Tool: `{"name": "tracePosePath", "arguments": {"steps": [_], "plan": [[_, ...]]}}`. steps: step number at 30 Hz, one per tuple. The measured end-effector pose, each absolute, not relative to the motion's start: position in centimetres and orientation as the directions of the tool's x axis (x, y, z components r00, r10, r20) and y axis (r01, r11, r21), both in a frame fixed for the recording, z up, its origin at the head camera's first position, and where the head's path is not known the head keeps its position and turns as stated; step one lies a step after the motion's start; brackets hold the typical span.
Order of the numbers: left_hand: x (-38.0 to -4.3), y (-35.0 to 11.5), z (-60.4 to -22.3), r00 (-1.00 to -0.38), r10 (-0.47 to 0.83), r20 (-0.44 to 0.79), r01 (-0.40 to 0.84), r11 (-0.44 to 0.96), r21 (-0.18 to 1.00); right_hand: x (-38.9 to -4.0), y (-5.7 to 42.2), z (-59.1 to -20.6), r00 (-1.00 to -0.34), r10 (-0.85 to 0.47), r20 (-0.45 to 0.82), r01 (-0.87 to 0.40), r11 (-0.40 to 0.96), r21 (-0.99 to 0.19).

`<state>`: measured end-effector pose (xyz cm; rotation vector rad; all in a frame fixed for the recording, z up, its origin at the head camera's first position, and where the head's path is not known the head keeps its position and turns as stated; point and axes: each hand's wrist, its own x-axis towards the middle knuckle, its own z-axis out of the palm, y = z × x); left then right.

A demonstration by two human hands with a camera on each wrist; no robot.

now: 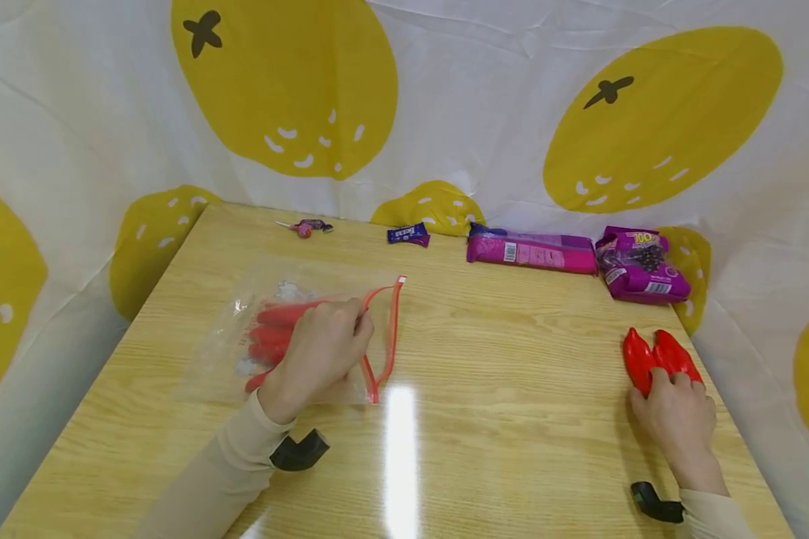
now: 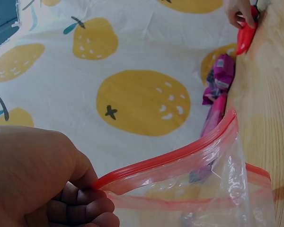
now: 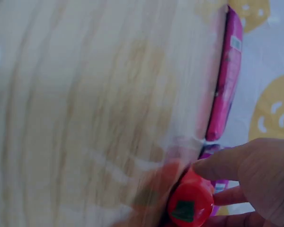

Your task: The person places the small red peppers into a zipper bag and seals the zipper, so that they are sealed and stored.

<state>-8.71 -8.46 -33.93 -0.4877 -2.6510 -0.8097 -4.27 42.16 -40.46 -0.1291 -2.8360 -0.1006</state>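
At the left of the table lies a clear zip bag (image 1: 216, 352) with a red zip edge, its mouth spread apart. Several long red peppers (image 1: 270, 343) show through the plastic. My left hand (image 1: 326, 348) pinches the bag's rim between thumb and fingers, as the left wrist view shows up close at the hand (image 2: 52, 175) and red zip strip (image 2: 175, 153). Near the right edge my right hand (image 1: 677, 415) grips a glossy red pepper (image 1: 639, 359) with another red pepper (image 1: 674, 350) beside it. In the right wrist view thumb and fingers curl round a red pepper (image 3: 193, 191) with a dark green end.
Along the back lie a lollipop (image 1: 304, 230), a small blue-purple packet (image 1: 407, 234), a long purple packet (image 1: 532, 251) and a puffy purple bag with grapes printed on it (image 1: 640, 266). A fruit-patterned cloth (image 1: 472, 90) hangs right behind the table (image 1: 512, 419).
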Motion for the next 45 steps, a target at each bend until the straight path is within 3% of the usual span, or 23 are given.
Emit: {"name": "tracePosePath", "arguments": {"steps": [16,22,26,29,32,38,45], "plan": [[-8.6,-8.4,-33.9,-0.889,0.232,0.395,0.414,0.776,0.477,-4.3,42.1,-40.9,-0.97,0.196,0.145,0.209,0.974,0.081],[-8.6,-8.3,-33.8,-0.883,0.243,0.402,0.427,0.77,0.473,-4.7,39.9,-39.6,-0.935,0.201,0.292,0.201,0.979,-0.031],[-8.7,-8.4,-33.7,-0.882,0.244,0.404,0.428,0.771,0.47,-5.6,35.0,-37.6,-0.936,0.075,0.345,-0.022,0.963,-0.269],[-8.7,-8.5,-33.7,-0.884,0.24,0.401,0.424,0.774,0.471,-6.6,30.2,-36.6,-0.966,-0.067,0.251,-0.183,0.861,-0.475],[-8.7,-8.6,-33.8,-0.89,0.234,0.392,0.415,0.773,0.48,-7.9,25.5,-36.3,-0.954,-0.249,0.17,-0.3,0.73,-0.614],[-8.5,-8.7,-33.7,-0.907,0.229,0.355,0.39,0.774,0.499,-10.3,17.1,-36.9,-0.838,-0.534,0.108,-0.415,0.497,-0.762],[-8.5,-8.7,-33.6,-0.894,0.238,0.379,0.408,0.782,0.472,-12.5,11.4,-37.7,-0.725,-0.677,0.123,-0.46,0.344,-0.818]]}}
